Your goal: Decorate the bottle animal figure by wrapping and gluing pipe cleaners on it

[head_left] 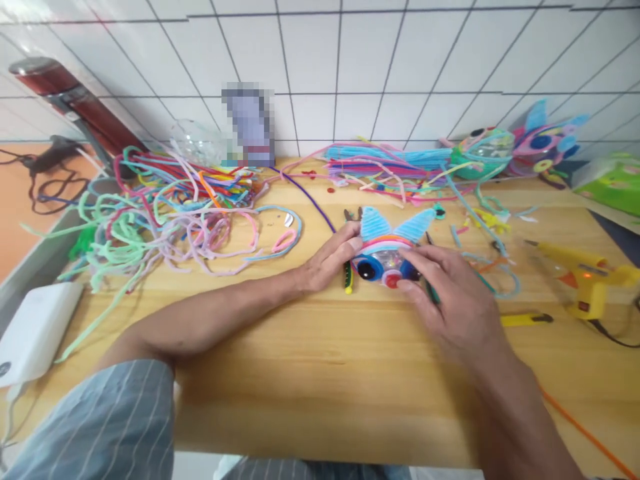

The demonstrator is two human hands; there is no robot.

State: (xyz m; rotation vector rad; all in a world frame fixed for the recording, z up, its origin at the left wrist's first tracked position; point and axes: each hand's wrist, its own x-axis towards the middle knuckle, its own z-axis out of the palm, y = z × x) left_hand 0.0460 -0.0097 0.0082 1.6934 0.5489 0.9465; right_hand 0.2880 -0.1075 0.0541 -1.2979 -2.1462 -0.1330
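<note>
A clear plastic-bottle figure [387, 255] stands on the wooden table between my hands. It has two blue pipe-cleaner ears [374, 225], orange, pink and pale strips across its top, blue-rimmed googly eyes [369, 268] and a red button-like nose [393, 279]. My left hand [333, 260] grips its left side with the fingers together. On the other side, my right hand [453, 300] has thumb and forefinger on its front, partly covering one eye. Beside the figure lie a green-and-yellow handled tool [349, 277] and another dark green handle [432, 291], both partly hidden.
Tangled pipe cleaners [200, 227] cover the left side, near a white power bank [37, 330]. More pipe cleaners [390, 163] and two decorated bottle figures [485, 152] lie along the tiled wall. At right are a yellow glue gun [587, 273] and a yellow cutter [525, 320].
</note>
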